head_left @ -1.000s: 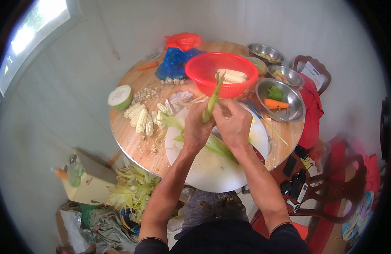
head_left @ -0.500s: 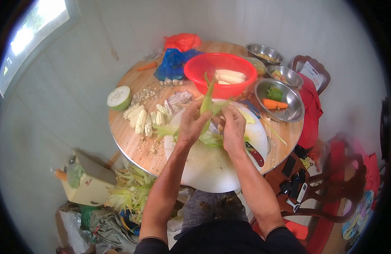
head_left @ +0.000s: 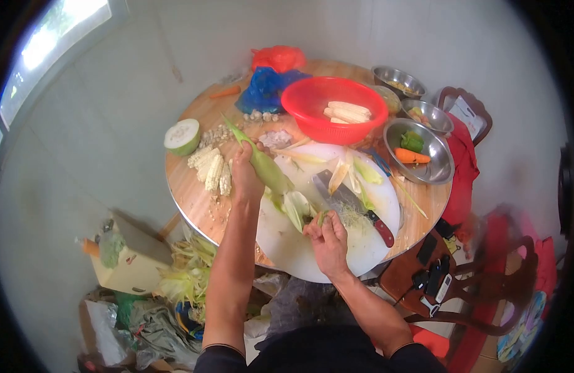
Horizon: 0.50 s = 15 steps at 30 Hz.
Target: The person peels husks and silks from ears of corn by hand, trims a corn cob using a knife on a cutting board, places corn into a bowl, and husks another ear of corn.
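A corn ear (head_left: 272, 173), still wrapped in green husk, lies slantwise over the white cutting board (head_left: 293, 248). My left hand (head_left: 245, 173) is closed around its upper part, the pointed tip sticking out past the fingers. At the lower end, where pale husk folds back, my right hand (head_left: 328, 239) is closed in a pinch on the husk or stalk. The fingers partly hide what they pinch. A knife (head_left: 381, 230) with a dark red handle lies on the board right of the corn, shreds on its blade. Loose husk leaves (head_left: 341, 171) lie across the blade's far end.
A red basket (head_left: 299, 102) holds peeled corn. Several peeled cobs (head_left: 213, 173) lie left, near a cut gourd (head_left: 182, 137) and garlic (head_left: 261, 116). A steel bowl (head_left: 445, 165) contains a carrot and green pepper. A husk heap (head_left: 186, 280) sits below the table's left edge.
My hands have moved apart: the left up and left along the corn, the right down toward me. The ear now slants lower, and the knife blade has come into view.
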Motion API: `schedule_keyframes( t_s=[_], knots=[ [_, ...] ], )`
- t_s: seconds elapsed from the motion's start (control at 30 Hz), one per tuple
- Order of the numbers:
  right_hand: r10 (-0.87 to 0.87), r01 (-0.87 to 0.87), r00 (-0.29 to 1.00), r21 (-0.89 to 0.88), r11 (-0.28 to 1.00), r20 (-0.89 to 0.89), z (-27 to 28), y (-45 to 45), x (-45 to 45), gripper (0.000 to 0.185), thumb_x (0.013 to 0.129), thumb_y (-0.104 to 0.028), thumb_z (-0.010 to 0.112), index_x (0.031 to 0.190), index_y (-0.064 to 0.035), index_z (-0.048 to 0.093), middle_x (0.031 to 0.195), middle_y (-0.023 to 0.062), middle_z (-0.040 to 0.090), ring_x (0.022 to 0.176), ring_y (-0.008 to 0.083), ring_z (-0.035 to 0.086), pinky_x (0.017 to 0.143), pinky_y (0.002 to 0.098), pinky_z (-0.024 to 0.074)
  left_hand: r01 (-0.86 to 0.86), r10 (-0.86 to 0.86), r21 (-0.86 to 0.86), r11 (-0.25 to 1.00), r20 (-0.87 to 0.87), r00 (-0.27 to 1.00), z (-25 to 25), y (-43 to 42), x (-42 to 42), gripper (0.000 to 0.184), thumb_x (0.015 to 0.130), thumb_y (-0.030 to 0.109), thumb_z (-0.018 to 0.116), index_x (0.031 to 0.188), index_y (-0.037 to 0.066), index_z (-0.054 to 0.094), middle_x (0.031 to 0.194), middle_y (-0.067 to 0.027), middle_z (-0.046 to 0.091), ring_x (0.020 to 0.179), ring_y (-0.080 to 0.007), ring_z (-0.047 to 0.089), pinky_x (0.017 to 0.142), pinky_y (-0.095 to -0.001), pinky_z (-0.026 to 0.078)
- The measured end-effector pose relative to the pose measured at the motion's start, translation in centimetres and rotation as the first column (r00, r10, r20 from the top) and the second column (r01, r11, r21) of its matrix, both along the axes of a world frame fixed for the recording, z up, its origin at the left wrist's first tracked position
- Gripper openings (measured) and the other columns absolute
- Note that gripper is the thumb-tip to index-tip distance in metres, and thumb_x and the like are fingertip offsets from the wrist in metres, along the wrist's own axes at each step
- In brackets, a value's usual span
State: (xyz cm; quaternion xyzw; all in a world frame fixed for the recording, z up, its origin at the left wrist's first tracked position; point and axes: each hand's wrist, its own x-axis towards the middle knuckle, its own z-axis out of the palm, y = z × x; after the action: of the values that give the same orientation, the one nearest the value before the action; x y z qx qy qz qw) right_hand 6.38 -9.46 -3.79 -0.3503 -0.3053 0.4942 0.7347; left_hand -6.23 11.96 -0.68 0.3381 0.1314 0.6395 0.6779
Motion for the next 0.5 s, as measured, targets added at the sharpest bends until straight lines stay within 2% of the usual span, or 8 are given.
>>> schedule_keyframes(
  t_s=[0.07,0.13,0.2,0.27,0.33,0.37,0.43,0.5],
  knots=[
    [0.033,-0.031,0.996,0.03,0.999,-0.084,-0.5,-0.8,-0.3,0.022,0.111,-0.027,0.046,0.101,-0.0081,0.049,0.079,-0.0009,0.039,0.074,0.0119,0.039,0.083,0.0362,0.045,0.001,0.006,-0.17,0.986,0.042,0.999,-0.9,0.5,0.0,0.021,0.1,0.025,0.051,0.107,0.006,0.054,0.09,-0.0064,0.059,0.08,-0.0214,0.058,0.076,-0.0373,0.052],
    [0.032,-0.031,0.999,-0.012,0.999,0.021,-1.9,-0.8,0.0,0.02,0.111,-0.026,0.046,0.104,-0.0079,0.05,0.079,-0.0011,0.039,0.074,0.0116,0.038,0.084,0.0371,0.0446,0.04,-0.033,-0.181,0.983,0.042,0.999,-1.3,0.6,-0.1,0.021,0.099,0.025,0.052,0.107,0.006,0.054,0.09,-0.0064,0.059,0.08,-0.0217,0.057,0.078,-0.0381,0.052],
    [0.052,-0.052,0.998,0.005,0.999,0.03,-2.1,-1.0,-0.3,0.02,0.111,-0.026,0.046,0.106,-0.0071,0.05,0.079,-0.0011,0.041,0.074,0.0112,0.039,0.083,0.0356,0.0447,0.058,-0.051,-0.191,0.98,0.041,0.998,-1.3,0.9,-0.3,0.021,0.099,0.025,0.052,0.107,0.006,0.053,0.09,-0.0065,0.058,0.08,-0.022,0.057,0.079,-0.0388,0.052],
    [0.069,-0.069,0.997,0.014,0.998,0.024,-2.7,-1.0,-0.4,0.02,0.111,-0.026,0.046,0.108,-0.0064,0.05,0.079,-0.001,0.043,0.074,0.0109,0.041,0.082,0.034,0.0448,0.12,-0.119,-0.176,0.977,0.017,0.993,-1.2,0.7,-0.3,0.026,0.107,0.032,0.05,0.112,0.007,0.055,0.095,-0.0059,0.059,0.085,-0.022,0.059,0.079,-0.0375,0.051],
    [0.175,-0.151,0.975,-0.169,0.974,0.138,-3.7,-0.8,0.2,0.019,0.11,-0.023,0.048,0.109,-0.0046,0.054,0.082,0.0,0.052,0.076,0.0104,0.047,0.079,0.0301,0.0453,0.173,-0.177,-0.112,0.978,-0.026,0.984,-0.6,-0.1,0.2,0.027,0.107,0.033,0.05,0.113,0.007,0.055,0.096,-0.0059,0.06,0.086,-0.0215,0.059,0.08,-0.0372,0.051],
    [0.174,-0.151,0.976,-0.168,0.974,0.133,-3.6,-0.8,0.7,0.019,0.11,-0.023,0.048,0.109,-0.0046,0.054,0.082,0.0,0.052,0.076,0.0104,0.047,0.079,0.0301,0.0453,0.221,-0.224,-0.048,0.974,-0.067,0.972,0.1,-0.8,0.4,0.029,0.107,0.034,0.05,0.114,0.007,0.055,0.098,-0.006,0.06,0.088,-0.0209,0.06,0.081,-0.0369,0.051],
    [0.347,-0.328,0.815,-0.125,0.936,0.464,-2.9,-0.1,1.9,0.023,0.108,-0.024,0.053,0.111,-0.0022,0.06,0.092,0.0028,0.064,0.087,0.01,0.058,0.083,0.0259,0.0478,0.224,-0.225,-0.025,0.974,-0.136,0.965,1.3,-1.9,0.2,0.032,0.108,0.034,0.048,0.121,0.005,0.054,0.098,-0.0056,0.06,0.088,-0.0198,0.06,0.082,-0.0358,0.051],
    [0.388,-0.382,0.771,-0.122,0.916,0.505,-0.7,0.5,3.2,0.024,0.107,-0.024,0.057,0.112,-0.0014,0.064,0.096,0.004,0.067,0.092,0.0099,0.06,0.086,0.0264,0.0492,0.238,-0.233,-0.003,0.971,-0.204,0.951,2.7,-3.2,0.2,0.036,0.109,0.034,0.046,0.127,0.003,0.054,0.099,-0.0052,0.061,0.089,-0.0187,0.06,0.083,-0.0347,0.051]
  ],
)
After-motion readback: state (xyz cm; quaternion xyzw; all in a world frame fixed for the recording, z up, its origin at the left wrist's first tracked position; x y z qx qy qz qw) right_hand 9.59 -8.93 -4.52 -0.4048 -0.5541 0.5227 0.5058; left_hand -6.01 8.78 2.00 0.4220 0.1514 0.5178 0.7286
